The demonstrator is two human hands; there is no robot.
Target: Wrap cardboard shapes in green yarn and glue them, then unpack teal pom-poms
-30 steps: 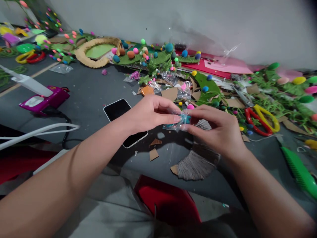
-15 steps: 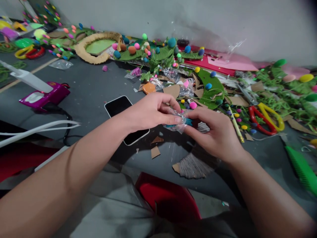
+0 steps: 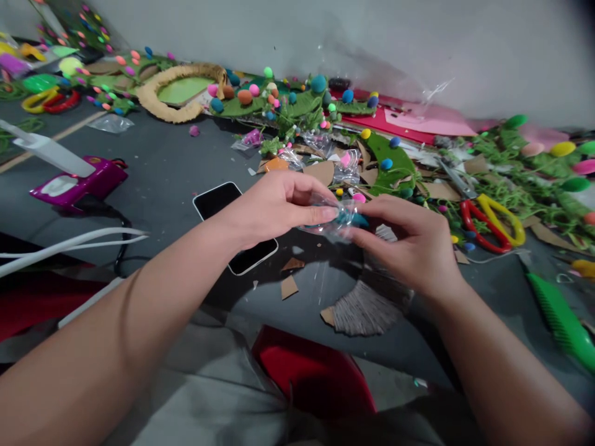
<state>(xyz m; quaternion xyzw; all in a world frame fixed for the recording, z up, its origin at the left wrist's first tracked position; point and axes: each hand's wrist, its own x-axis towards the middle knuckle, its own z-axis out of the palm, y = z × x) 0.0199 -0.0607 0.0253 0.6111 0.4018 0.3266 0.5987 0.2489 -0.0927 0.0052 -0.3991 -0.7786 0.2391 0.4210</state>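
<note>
Between my hands is a small clear plastic wrapper point(image 3: 331, 230) with a lump of teal clay point(image 3: 359, 220) in it. My left hand point(image 3: 286, 207) pinches the wrapper's left side between thumb and fingers. From the right, my right hand point(image 3: 411, 241) has its thumb and forefinger closed on the teal clay at the wrapper's edge. Part of the lump is hidden by the fingers and the shiny film. Below my right hand lies a curved cardboard piece wound with grey yarn point(image 3: 365, 310). A phone point(image 3: 217, 200) rests partly under my left wrist.
Leaves, cardboard scraps and coloured clay balls cover the table's back. Red-and-yellow scissors point(image 3: 493, 223) and a green comb-like tool point(image 3: 560, 319) lie to the right. A purple glue gun point(image 3: 83, 183) with cables is at the left, and a tan fabric-wrapped ring point(image 3: 153, 102) lies behind.
My right hand has shifted slightly right from the left one, and more of the teal clay and stretched film shows between them. The view has moved a little.
</note>
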